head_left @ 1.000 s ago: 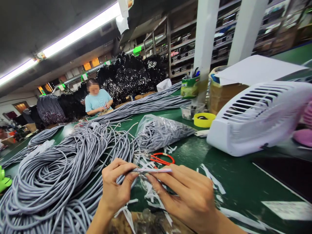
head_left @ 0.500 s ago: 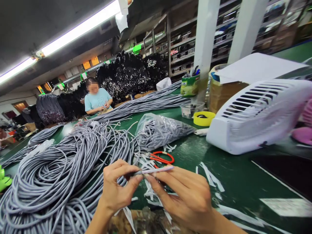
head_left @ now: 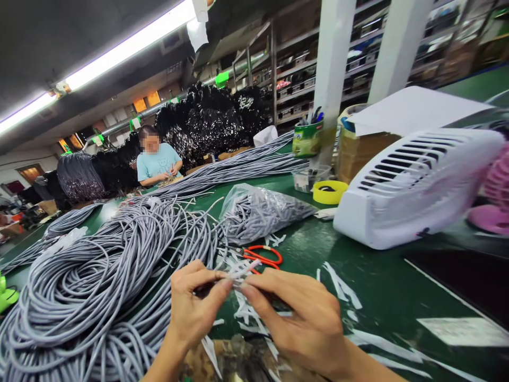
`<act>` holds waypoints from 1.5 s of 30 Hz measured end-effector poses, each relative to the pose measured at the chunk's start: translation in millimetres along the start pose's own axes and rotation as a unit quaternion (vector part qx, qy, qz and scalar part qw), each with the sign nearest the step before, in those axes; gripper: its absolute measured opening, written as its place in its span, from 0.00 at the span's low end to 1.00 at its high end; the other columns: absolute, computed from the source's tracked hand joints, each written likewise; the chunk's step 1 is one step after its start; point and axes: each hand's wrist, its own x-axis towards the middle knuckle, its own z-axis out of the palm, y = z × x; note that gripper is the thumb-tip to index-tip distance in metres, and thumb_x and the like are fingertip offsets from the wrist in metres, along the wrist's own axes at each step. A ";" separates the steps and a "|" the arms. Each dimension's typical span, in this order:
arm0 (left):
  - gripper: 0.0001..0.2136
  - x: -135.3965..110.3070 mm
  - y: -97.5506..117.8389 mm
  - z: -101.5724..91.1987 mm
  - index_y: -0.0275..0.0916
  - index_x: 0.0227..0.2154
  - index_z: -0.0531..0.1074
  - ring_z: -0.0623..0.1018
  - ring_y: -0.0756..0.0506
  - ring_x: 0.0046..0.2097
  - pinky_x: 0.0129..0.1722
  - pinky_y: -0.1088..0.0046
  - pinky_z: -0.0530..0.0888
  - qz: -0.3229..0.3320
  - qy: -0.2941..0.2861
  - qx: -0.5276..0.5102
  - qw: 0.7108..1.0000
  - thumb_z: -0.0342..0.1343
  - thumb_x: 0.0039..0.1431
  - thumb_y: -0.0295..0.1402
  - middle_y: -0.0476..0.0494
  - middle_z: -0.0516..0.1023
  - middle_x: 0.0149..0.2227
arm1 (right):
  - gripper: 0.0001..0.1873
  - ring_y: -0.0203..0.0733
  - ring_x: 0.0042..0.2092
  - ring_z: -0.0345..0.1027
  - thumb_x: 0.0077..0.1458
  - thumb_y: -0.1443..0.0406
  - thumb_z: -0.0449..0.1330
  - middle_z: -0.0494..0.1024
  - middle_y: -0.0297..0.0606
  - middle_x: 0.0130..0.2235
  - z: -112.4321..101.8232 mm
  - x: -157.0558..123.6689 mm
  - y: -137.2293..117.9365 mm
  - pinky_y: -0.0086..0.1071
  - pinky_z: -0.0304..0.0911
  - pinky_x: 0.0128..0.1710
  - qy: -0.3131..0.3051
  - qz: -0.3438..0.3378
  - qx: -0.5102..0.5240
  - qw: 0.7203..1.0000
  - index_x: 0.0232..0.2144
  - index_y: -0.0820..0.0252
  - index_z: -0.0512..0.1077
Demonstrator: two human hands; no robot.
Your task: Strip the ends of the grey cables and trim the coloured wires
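My left hand [head_left: 193,307] and my right hand [head_left: 300,318] meet low in the middle of the head view, both pinching the end of a thin grey cable [head_left: 242,271] between fingertips. The cable end points up and to the right, with a pale sleeve or strip on it. Just beyond my fingers lie red-handled scissors [head_left: 264,255] on the green table [head_left: 389,286]. A large heap of grey cables [head_left: 95,281] spreads to the left of my left hand. White paper strips [head_left: 342,284] litter the table around both hands.
A clear bag of grey cable pieces [head_left: 262,212] lies behind the scissors. A white fan [head_left: 417,185], yellow tape roll [head_left: 329,192], green pen can [head_left: 307,139] and cardboard box [head_left: 361,148] stand at right. A person in a light-blue shirt [head_left: 159,162] works at the far side.
The cable end between my fingers has shortened and tilted upward. My hands have drawn slightly closer together, and the view has shifted a little.
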 end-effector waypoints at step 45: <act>0.15 5.0 -4.1 0.1 0.33 0.34 0.77 0.62 0.54 0.22 0.20 0.80 0.60 -0.137 -0.028 -0.219 0.966 0.61 0.46 0.39 0.48 0.67 0.22 | 0.05 0.31 0.20 0.65 0.54 0.65 0.55 0.73 0.32 0.22 4.4 -3.0 4.8 0.24 0.62 0.22 -0.007 0.059 -0.054 0.997 0.33 0.60 0.69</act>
